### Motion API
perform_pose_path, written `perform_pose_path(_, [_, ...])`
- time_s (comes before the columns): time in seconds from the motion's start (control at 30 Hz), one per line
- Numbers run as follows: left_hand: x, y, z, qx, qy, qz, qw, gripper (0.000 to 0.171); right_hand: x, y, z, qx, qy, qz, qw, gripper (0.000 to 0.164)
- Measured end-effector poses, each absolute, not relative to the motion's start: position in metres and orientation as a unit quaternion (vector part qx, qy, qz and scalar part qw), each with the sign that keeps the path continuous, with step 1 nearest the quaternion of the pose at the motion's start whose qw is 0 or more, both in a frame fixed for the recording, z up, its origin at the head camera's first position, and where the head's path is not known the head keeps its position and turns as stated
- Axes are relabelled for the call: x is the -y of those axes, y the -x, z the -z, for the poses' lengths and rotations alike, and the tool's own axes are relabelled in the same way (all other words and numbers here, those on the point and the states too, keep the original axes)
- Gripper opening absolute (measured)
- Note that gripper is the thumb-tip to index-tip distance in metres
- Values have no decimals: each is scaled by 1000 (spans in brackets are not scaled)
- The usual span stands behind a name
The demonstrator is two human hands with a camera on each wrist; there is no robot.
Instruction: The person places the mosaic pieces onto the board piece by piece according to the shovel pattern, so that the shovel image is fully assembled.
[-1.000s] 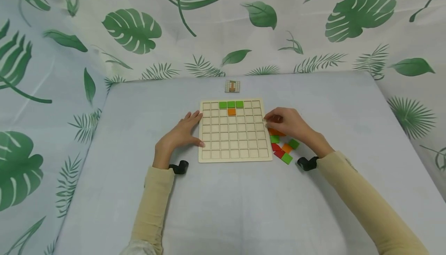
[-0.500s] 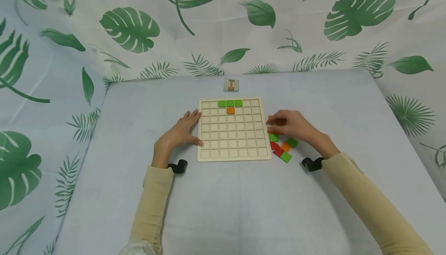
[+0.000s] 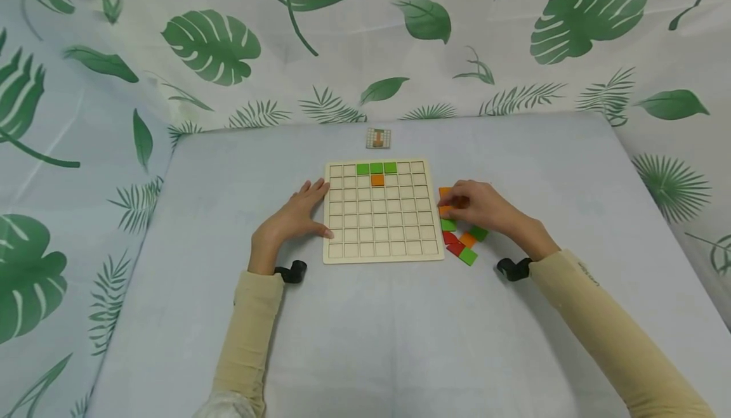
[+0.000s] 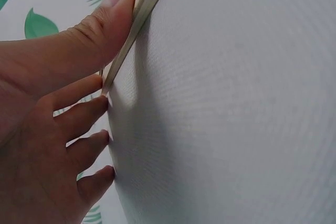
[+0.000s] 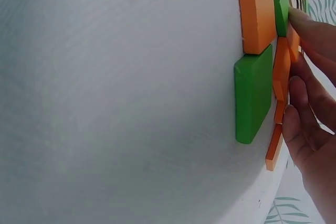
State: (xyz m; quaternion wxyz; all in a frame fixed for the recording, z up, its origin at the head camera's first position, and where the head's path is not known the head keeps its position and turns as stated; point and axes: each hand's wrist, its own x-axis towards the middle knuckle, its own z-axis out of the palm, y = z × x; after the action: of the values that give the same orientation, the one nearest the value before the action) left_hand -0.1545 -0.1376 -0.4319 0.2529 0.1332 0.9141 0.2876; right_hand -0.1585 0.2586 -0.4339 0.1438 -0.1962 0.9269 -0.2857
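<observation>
At the frame's centre, the left hand (image 3: pixel 293 216) rests wide-spread fingers on the gridded board (image 3: pixel 379 220)'s left edge; rightward, the right hand (image 3: pixel 481 205) narrowly pinches an orange tile (image 5: pixel 294 46) above the surface (image 3: pixel 365 335)'s loose pieces.

The left sleeve (image 3: pixel 247 342) is tan cloth, lightly creased, with a straight cuff edge; a whitish patch (image 3: pixel 227 406) shows at its lower end; the right sleeve (image 3: pixel 619 335) is the same tan, with a small dark marking (image 3: pixel 588 273) along its outer side near the cuff; a rounded black left camera (image 3: pixel 295 272) sits at one wrist, a matching black right camera (image 3: pixel 516 269) at the other; left hand (image 3: pixel 294 216) and right hand (image 3: pixel 482 206) are bare.
</observation>
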Motion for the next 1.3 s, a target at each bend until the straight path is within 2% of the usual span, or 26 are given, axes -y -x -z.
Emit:
perform_pose_path(0.37, [136, 155, 431, -912, -135, -289, 256, 111, -260, 157, 433, -924, 160, 310, 158, 18])
perform_pose_path(0.83, [136, 156, 430, -913, -131, -288, 257, 110, -260, 161, 434, -920, 177, 331, 116, 22])
perform_pose_path(1.3, [137, 155, 430, -913, -131, -289, 258, 111, -243, 168, 433, -910, 154, 352, 156, 27])
